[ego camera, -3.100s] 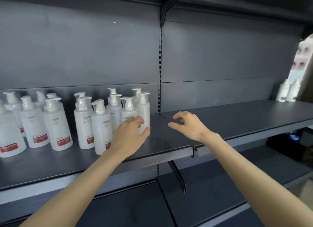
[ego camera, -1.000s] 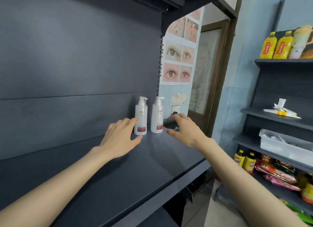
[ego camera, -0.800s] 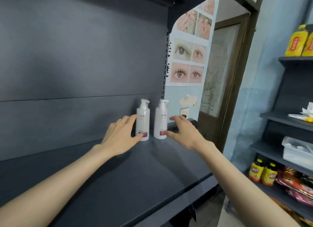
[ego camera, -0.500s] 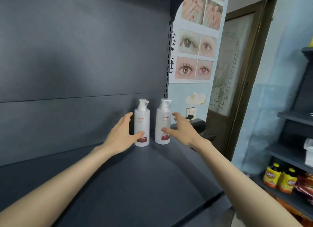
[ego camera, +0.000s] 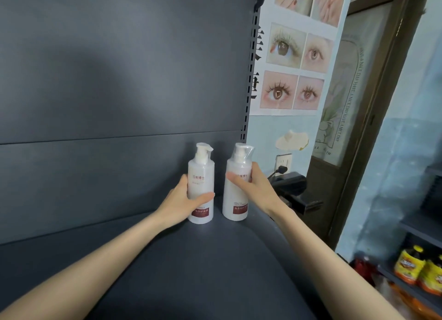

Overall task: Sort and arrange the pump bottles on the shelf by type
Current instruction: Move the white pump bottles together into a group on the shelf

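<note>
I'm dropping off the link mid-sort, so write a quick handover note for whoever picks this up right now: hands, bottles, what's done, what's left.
Left hand: grips the left pump bottle round its body, thumb across the front.
Right hand: grips the right pump bottle the same way.
Both bottles are upright and apart, at the right end of the shelf near its back panel. Both carry dark red labels.
Done: both bottles gripped.
Left: check their type and set them with matching bottles; no others are in view here.

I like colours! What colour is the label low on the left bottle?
The label is dark red, on the white left bottle; head view shows it best.
</note>
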{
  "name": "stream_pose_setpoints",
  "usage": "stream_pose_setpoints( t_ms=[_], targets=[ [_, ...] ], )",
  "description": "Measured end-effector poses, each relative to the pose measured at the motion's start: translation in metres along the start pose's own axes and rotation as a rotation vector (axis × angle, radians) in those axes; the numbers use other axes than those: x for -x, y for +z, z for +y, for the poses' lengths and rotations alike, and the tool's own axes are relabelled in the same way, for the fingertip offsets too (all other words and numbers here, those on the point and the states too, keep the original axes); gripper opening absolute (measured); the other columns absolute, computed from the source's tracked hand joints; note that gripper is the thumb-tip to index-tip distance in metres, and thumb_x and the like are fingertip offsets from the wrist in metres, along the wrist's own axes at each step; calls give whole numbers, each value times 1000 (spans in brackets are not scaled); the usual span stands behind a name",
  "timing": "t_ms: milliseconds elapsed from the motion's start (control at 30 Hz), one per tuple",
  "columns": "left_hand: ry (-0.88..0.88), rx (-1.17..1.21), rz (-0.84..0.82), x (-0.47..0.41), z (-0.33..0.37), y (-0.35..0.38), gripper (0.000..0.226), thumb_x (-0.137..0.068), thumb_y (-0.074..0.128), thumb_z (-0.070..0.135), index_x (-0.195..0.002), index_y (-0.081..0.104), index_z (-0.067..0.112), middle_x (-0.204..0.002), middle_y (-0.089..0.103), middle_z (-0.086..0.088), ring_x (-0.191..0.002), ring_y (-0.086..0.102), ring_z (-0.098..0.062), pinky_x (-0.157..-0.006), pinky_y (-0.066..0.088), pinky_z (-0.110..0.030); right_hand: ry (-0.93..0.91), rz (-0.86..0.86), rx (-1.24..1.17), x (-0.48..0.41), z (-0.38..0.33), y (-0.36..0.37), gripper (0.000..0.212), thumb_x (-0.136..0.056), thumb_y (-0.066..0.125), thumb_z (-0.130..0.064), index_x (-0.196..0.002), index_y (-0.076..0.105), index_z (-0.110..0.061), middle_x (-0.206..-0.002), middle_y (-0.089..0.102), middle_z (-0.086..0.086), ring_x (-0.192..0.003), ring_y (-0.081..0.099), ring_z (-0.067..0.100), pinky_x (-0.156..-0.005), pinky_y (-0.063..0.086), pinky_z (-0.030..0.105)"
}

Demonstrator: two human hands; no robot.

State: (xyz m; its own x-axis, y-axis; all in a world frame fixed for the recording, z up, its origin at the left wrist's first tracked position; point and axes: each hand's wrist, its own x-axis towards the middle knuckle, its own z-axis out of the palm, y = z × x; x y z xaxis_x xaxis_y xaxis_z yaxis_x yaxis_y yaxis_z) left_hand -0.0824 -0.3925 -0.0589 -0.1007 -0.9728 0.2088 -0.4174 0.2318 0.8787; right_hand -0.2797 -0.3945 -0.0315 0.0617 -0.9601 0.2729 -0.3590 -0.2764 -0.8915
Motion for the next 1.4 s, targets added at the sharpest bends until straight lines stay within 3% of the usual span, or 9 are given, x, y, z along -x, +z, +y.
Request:
stream_pose_setpoints(
  t_ms=[267, 433, 600, 800, 967, 1400],
  targets=[
    [-31, 89, 124, 30, 16, -3, 43, -77, 75, 33, -112, 50, 27, -111, 65, 10, -102, 62, -8, -91, 51, -34, -82, -36, -112, 8, -10, -2, 38, -84, 66, -44, -109, 48, -20, -101, 63, -4, -95, 63, 12, -80, 50, 28],
    [-20, 178, 291, 89, 43, -17, 30, -82, 69, 31, -106, 52, 30, -102, 66, 9, -94, 65, -8, -75, 50, -25, -195, -63, -198, 37, -45, 4, 33, -84, 63, -49, -101, 50, -24, -93, 63, -4, -85, 65, 12, -76, 52, 28],
    [-70, 252, 441, 175, 53, -31, 39, -73, 68, 42, -107, 52, 30, -103, 67, 0, -90, 69, -19, -77, 55, -36, -225, -201, -244, 86, -68, 36, 35, -84, 61, -51, -101, 52, -23, -94, 64, -4, -82, 65, 11, -70, 49, 25],
    [-154, 171, 619, 277, 63, -64, 30, -81, 68, 34, -106, 55, 24, -96, 66, 2, -76, 67, -7, -64, 49, -23, -232, -400, -278, 149, -108, 93, 35, -84, 62, -49, -99, 51, -19, -95, 62, 2, -80, 65, 14, -66, 48, 25],
    [-177, 116, 774, 358, 68, -110, 25, -86, 62, 28, -109, 54, 21, -98, 66, -3, -82, 66, -17, -66, 52, -28, -341, -525, -272, 204, -160, 148, 29, -84, 60, -50, -96, 47, -27, -92, 61, -5, -78, 64, 9, -62, 45, 20],
    [-282, -20, 1039, 636, 36, -273, 38, -76, 69, 39, -104, 53, 20, -94, 65, -6, -75, 65, -15, -59, 48, -24, -399, -745, -360, 412, -287, 359, 42, -82, 63, -53, -100, 51, -17, -94, 63, 2, -79, 64, 13, -65, 46, 25]
  ],
)
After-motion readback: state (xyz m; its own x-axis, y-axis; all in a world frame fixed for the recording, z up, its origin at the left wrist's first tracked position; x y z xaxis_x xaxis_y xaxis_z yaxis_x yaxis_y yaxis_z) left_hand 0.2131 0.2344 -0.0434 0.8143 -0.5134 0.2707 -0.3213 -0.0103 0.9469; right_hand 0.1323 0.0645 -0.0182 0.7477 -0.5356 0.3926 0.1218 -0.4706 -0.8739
